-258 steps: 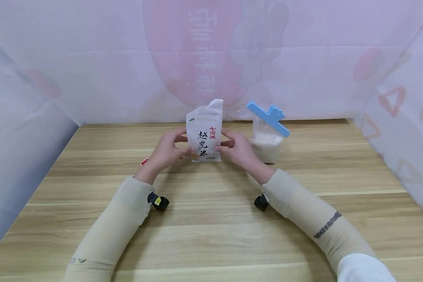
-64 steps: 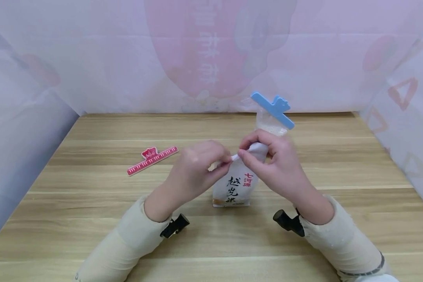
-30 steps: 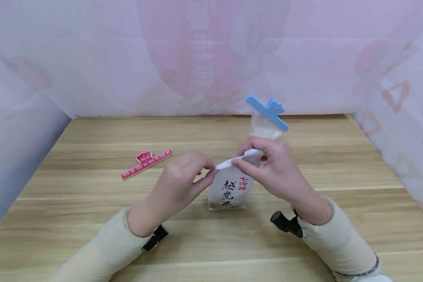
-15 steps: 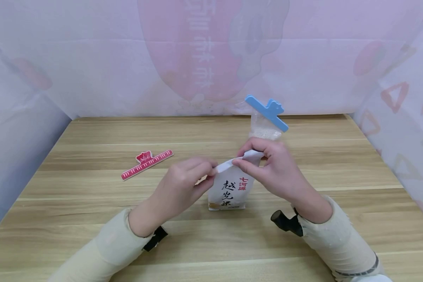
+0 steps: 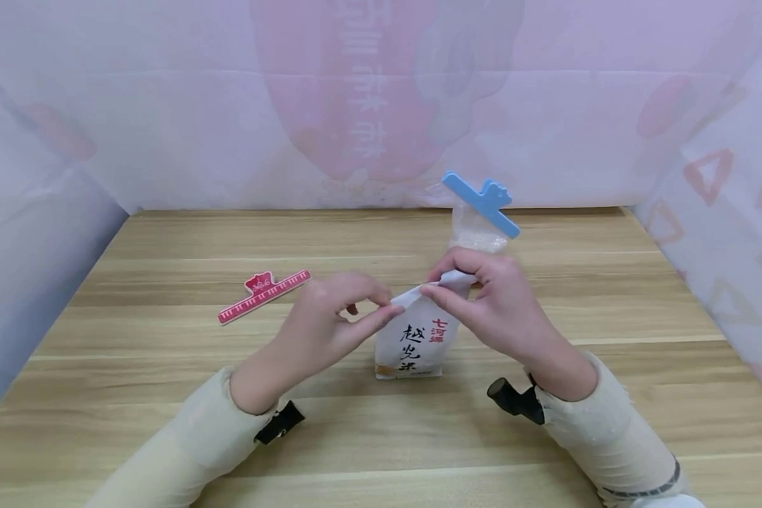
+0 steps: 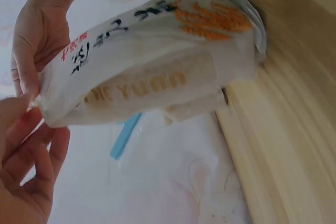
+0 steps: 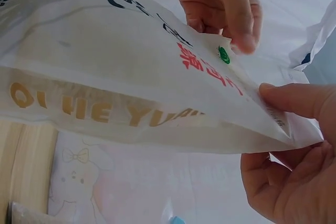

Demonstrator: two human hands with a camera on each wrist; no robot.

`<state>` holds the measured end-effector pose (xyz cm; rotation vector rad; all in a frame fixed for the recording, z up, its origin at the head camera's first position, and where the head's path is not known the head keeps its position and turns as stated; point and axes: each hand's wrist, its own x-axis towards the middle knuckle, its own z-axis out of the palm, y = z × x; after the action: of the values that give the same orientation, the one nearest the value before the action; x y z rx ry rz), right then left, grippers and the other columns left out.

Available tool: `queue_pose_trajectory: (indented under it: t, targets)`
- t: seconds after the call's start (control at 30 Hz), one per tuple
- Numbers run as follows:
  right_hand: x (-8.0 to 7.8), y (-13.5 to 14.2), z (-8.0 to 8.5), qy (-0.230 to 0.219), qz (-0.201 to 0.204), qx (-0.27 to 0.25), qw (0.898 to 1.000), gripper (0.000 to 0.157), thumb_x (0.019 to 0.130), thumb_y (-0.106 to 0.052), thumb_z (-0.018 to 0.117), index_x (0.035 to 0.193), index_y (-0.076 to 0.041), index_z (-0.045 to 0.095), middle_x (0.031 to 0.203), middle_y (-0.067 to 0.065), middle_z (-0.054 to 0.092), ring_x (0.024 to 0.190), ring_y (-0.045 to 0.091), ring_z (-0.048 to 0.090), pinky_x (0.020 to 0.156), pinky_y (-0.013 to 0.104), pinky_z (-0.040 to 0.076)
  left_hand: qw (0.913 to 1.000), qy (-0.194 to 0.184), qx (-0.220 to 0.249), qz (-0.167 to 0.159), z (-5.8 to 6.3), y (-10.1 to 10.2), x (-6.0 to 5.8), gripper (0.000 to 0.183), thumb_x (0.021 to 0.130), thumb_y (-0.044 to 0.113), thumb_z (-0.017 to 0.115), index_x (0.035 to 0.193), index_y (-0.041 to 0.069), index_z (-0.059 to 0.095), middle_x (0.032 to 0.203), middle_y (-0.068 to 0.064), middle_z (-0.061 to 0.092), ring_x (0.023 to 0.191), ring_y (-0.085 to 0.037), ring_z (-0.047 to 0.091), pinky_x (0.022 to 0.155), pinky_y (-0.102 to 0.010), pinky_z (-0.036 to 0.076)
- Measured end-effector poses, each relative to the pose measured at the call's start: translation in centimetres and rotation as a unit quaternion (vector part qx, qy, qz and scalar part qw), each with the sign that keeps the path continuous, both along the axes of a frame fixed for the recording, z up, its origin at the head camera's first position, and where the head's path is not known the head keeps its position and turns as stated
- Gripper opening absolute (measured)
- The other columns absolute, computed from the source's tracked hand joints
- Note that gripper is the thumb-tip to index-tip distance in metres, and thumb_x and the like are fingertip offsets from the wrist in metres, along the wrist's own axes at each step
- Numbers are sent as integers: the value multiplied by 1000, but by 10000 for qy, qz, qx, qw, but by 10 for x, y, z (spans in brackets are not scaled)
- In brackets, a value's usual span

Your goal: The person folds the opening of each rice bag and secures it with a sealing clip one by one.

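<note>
A white rice bag [image 5: 413,346] with black and red characters stands upright on the wooden table, its top edge folded over into a strip. At the left end of this fold, my left hand [image 5: 327,317] pinches the corner between thumb and index finger. My right hand [image 5: 504,307] grips the fold's right part, thumb in front and fingers behind. Seen from the left wrist, the bag [image 6: 152,56] shows orange print near its base and both hands at its top. Through its side, in the right wrist view, the bag [image 7: 131,72] shows tan lettering.
Left of the bag lies a red clip [image 5: 264,296] with a piano-key pattern. Behind my right hand stands a clear bag of rice [image 5: 476,229], closed by a blue clip [image 5: 480,203]. Printed cloth [image 5: 197,127] hangs at the table's back edge.
Since the earliest frame, the rice bag has come nearer and its top has been folded down; the hands moved from its sides to the fold. Lately the left fingers shifted at the left corner.
</note>
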<state>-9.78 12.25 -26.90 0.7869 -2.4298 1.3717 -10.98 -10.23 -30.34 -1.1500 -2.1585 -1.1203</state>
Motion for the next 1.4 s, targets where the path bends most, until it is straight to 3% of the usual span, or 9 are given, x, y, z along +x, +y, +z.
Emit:
queue_pose_trajectory:
  t: [0.13, 0.27, 0.33, 0.5, 0.63, 0.83, 1.0, 1.17, 1.4]
  targets:
    - [0, -1, -1, 139, 49, 36, 9999, 10, 81, 0, 79, 81, -7, 71, 74, 0, 69, 61, 8, 52, 53, 21, 42, 9989, 33, 88, 466, 1, 7, -2, 11, 81, 17, 83, 83, 12, 74, 75, 4, 71, 84, -14, 58, 72, -27, 44]
    - [-1, -1, -2, 339, 75, 82, 9994, 10, 81, 0, 79, 81, -7, 71, 75, 0, 69, 63, 8, 54, 53, 21, 42, 9982, 270, 210, 491, 3, 14, -6, 8, 82, 17, 82, 86, 13, 77, 76, 4, 74, 81, -12, 59, 95, -39, 37]
    - [-1, -1, -2, 422, 75, 94, 9990, 11, 81, 0, 79, 81, -7, 71, 75, 0, 69, 63, 7, 54, 54, 21, 43, 9983, 303, 226, 452, 3, 15, -6, 6, 82, 16, 81, 86, 13, 77, 77, 4, 75, 85, -13, 60, 97, -45, 34]
    - [0, -1, -2, 565, 104, 118, 9983, 13, 81, 3, 78, 80, -8, 71, 75, -2, 70, 68, 6, 59, 62, 19, 49, 9984, -237, 361, 358, 2, 18, -2, 6, 82, 10, 80, 86, 14, 77, 78, 4, 74, 109, -26, 46, 89, -48, 33]
    - [0, -3, -2, 719, 153, 69, 9973, 13, 80, 5, 77, 79, -7, 71, 74, -1, 70, 69, 6, 62, 65, 20, 52, 9977, -424, 451, 261, 0, 18, -4, 6, 82, 9, 80, 84, 13, 76, 78, 3, 73, 108, -26, 46, 94, -47, 32]
    - [0, -4, -2, 903, 79, 13, 9959, 13, 80, 6, 77, 78, -6, 71, 73, 0, 71, 67, 6, 63, 66, 19, 54, 9975, -449, 442, 319, -4, 18, -5, 5, 83, 12, 80, 82, 13, 75, 77, 5, 72, 108, -24, 46, 85, -48, 32]
    - [-2, -5, -3, 804, -68, -112, 9967, 14, 77, 6, 79, 76, -4, 70, 71, 3, 71, 62, 6, 58, 59, 18, 50, 9973, -462, 531, 201, -8, 15, -8, 9, 81, 10, 81, 78, 11, 73, 73, 3, 68, 102, -22, 49, 86, -39, 38]
    - [-3, -5, -5, 707, -126, -253, 9971, 15, 74, 8, 81, 74, -2, 70, 70, 4, 70, 62, 6, 58, 58, 18, 51, 9974, -499, 524, 69, -13, 11, -9, 10, 80, 8, 82, 77, 10, 72, 69, 3, 65, 89, -16, 53, 76, -27, 44]
    - [-2, -4, -6, 701, -177, -341, 9968, 15, 74, 8, 81, 74, -2, 69, 69, 4, 70, 65, 5, 60, 64, 17, 54, 9986, -420, 302, 53, -12, 8, -9, 10, 82, 9, 80, 78, 10, 71, 72, 3, 66, 82, -11, 57, 71, -26, 48]
